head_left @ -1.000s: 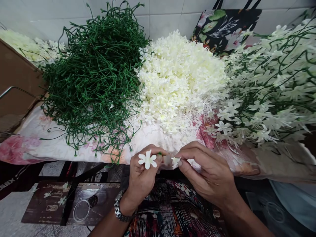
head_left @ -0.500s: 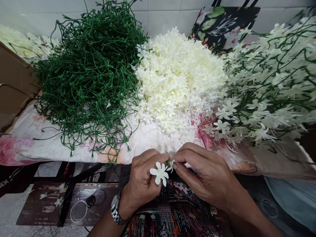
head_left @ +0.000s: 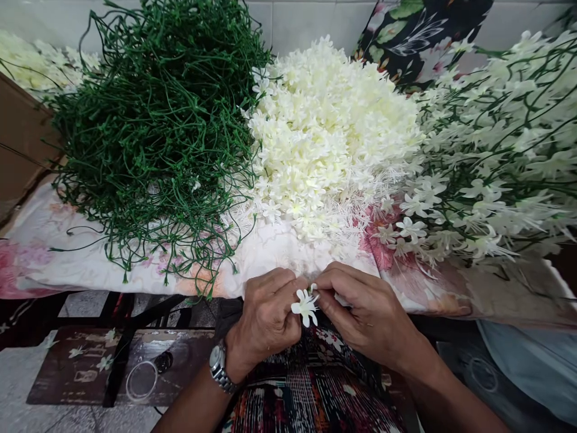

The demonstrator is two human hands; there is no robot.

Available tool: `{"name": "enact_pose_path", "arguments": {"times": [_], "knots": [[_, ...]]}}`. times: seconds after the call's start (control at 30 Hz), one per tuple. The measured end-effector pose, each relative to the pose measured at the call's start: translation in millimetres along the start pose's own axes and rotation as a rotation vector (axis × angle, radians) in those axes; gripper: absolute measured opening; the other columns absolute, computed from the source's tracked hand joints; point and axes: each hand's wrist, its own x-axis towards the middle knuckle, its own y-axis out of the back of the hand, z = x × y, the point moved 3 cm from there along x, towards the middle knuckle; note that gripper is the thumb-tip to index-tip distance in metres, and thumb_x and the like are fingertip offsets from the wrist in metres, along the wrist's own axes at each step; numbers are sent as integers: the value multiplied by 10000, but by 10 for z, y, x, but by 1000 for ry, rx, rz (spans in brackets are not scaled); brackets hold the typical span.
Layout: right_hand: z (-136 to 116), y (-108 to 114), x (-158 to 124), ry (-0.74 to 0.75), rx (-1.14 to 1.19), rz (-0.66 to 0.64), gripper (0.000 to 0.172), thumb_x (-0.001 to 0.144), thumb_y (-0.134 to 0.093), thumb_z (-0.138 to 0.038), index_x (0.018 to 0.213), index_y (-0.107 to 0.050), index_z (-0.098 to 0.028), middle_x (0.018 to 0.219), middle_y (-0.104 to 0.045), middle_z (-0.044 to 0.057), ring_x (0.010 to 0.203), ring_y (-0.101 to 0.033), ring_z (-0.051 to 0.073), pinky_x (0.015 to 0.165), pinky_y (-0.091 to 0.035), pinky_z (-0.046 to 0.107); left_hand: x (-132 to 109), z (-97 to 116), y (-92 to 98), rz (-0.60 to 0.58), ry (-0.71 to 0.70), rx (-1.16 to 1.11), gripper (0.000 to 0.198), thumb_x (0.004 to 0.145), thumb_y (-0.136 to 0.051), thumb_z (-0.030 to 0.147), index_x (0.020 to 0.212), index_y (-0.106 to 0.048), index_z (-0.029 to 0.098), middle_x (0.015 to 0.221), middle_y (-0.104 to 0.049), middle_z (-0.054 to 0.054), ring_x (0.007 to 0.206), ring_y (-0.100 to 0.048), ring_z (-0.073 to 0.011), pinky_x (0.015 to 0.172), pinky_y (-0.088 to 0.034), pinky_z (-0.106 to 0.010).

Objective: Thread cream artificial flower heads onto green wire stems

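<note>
In the head view, the left hand (head_left: pixel 270 310) is closed with a white flower (head_left: pixel 305 308) at its fingers, while the right hand (head_left: pixel 365 310) pinches a small blossom (head_left: pixel 313 288) just beside it. Behind them, green stems (head_left: pixel 157 114) and loose white petals (head_left: pixel 333 126) lie heaped on the surface (head_left: pixel 282 246).

On the cloth (head_left: pixel 265 249), the blossom heap (head_left: pixel 331 132) lies between the stem pile (head_left: pixel 157 120) (left) and the flowering sprays (head_left: pixel 487 159).
</note>
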Motion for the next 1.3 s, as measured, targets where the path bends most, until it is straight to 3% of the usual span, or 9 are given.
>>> {"name": "enact_pose_path", "arguments": {"times": [0.17, 0.27, 0.37, 0.5, 0.67, 0.97, 1.3], "knots": [[-5, 21, 4, -14, -2, 7, 143, 863, -444, -100, 798, -558, -156, 655, -529, 6, 594, -484, 109, 521, -393, 235, 21, 7, -3, -21, 78, -99, 218, 694, -402, 10, 683, -556, 164, 530, -437, 15, 481, -389, -111, 454, -301, -231], [-37, 65, 13, 10, -100, 73, 93, 859, -495, -138, 923, -560, -152, 742, -569, 32, 686, -538, 133, 602, -451, 261, 37, 4, 16, 13, 249, -335, 200, 756, -421, 37, 632, -502, 171, 543, -410, 29, 492, -387, -95, 459, -307, -213], [-98, 108, 12, 109, -245, 198, 205, 836, -547, -158, 1038, -523, -138, 851, -599, 78, 795, -561, 172, 682, -481, 303, 33, -3, 19, 19, 447, -543, 256, 797, -440, 80, 561, -414, 174, 553, -366, 40, 497, -362, -82, 459, -303, -200], [-166, 123, 8, 201, -325, 259, 181, 801, -570, -112, 973, -544, -166, 811, -579, 56, 758, -549, 163, 647, -477, 291, 24, 3, 23, 13, 564, -658, 294, 828, -447, 153, 536, -411, 170, 546, -348, 37, 498, -348, -84, 459, -301, -203], [-182, 111, 28, 204, -270, 209, 123, 808, -531, -77, 873, -582, -168, 747, -559, 36, 699, -532, 139, 610, -468, 274, 40, 28, 40, 32, 521, -611, 264, 822, -453, 153, 559, -478, 166, 547, -413, 22, 506, -383, -93, 469, -325, -215], [-136, 36, 48, 187, -239, 142, 119, 855, -446, -55, 829, -520, -145, 723, -513, 44, 716, -503, 141, 618, -461, 269, 24, 39, 19, 77, 363, -441, 280, 754, -421, 32, 534, -341, 185, 534, -304, 45, 494, -337, -89, 462, -274, -216], [-62, -34, 49, 118, -233, 90, 129, 862, -433, -52, 815, -477, -164, 733, -483, 33, 683, -493, 130, 610, -455, 261, -13, 0, -52, 94, 258, -334, 250, 607, -390, -47, 592, -333, 196, 547, -322, 49, 490, -326, -91, 462, -256, -210]]}}
